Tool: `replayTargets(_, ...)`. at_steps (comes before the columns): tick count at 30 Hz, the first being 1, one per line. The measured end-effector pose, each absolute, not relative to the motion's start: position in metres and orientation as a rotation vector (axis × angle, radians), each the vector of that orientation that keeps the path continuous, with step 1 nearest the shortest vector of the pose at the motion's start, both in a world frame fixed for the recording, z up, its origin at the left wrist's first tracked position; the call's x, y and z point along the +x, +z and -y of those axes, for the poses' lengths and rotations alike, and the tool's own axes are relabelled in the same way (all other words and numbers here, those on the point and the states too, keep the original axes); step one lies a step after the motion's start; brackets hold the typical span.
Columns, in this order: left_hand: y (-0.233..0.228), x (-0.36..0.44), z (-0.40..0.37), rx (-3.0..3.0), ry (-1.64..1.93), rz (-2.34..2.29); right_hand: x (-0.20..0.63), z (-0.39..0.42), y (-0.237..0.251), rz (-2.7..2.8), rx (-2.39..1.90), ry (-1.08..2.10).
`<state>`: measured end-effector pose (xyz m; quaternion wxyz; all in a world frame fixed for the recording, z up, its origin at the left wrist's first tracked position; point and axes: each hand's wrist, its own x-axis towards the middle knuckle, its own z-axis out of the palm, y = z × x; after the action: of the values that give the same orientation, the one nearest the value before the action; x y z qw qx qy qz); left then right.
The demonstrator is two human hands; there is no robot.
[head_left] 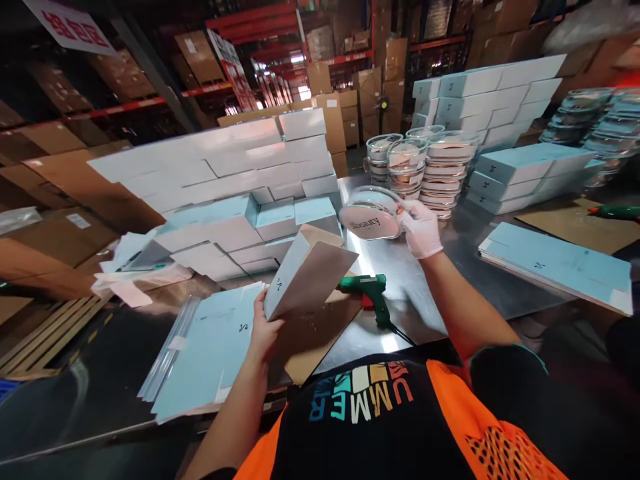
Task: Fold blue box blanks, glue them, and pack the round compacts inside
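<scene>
My left hand [265, 328], bare, is closed around the lower end of a folded-up pale blue box [310, 277], which is tilted over a brown cardboard sheet [313, 343]. In my right hand [423, 230], which wears a white glove, is a clear-sided cosmetic bag [371, 223] with a pinkish panel lettered "beauty"; my fingers pinch its right edge. Between the two hands, a green glue gun [374, 293] lies on the metal table, partly on the cardboard. Flattened pale blue boxes [213, 353] lie in a pile left of my left hand.
A wall of stacked white-blue boxes [240, 163] stands behind my left hand. Stacks of clear bags [449, 170] rise behind my right hand. More flat boxes [555, 263] lie at right, near another green glue gun [617, 212]. Clear plastic strips [170, 350] are at left.
</scene>
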<state>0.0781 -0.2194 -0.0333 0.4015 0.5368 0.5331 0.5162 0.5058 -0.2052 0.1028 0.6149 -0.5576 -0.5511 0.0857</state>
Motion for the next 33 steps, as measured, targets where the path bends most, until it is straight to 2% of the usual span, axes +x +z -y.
replayTargets(4, -0.046, 0.092, 0.226, 1.288, 1.231, -1.287, 0.478, 0.247, 0.132, 1.470, -1.002, 0.427)
replayTargets(7, -0.059, 0.109, 0.235, 1.275, 1.123, -1.145, 0.445, 0.265, 0.131, 1.719, -0.934, 0.409)
replayTargets(10, -0.074, 0.124, 0.243, 1.324, 1.045, -1.096, 0.428, 0.271, 0.107, 1.713, -0.928, 0.380)
replayTargets(13, -0.086, 0.128, 0.247, 1.436, 1.059, -1.136, 0.424, 0.276, 0.066, 1.519, -0.942, 0.504)
replayTargets(18, -0.081, 0.116, 0.249, 1.566, 1.203, -1.115, 0.393, 0.287, 0.003, 1.618, -0.965, 0.645)
replayTargets(24, -0.063, 0.107, 0.240, 1.937, 1.464, -1.034, 0.351, 0.280, 0.012, 1.432, -0.951, 0.898)
replayTargets(28, -0.075, 0.106, 0.238, 1.980, 1.658, -1.031, 0.340, 0.277, 0.010, 1.302, -1.110, 0.740)
replayTargets(33, -0.082, 0.096, 0.234, 2.181, 1.476, -1.011, 0.354, 0.286, -0.006, 1.465, -1.018, 0.327)
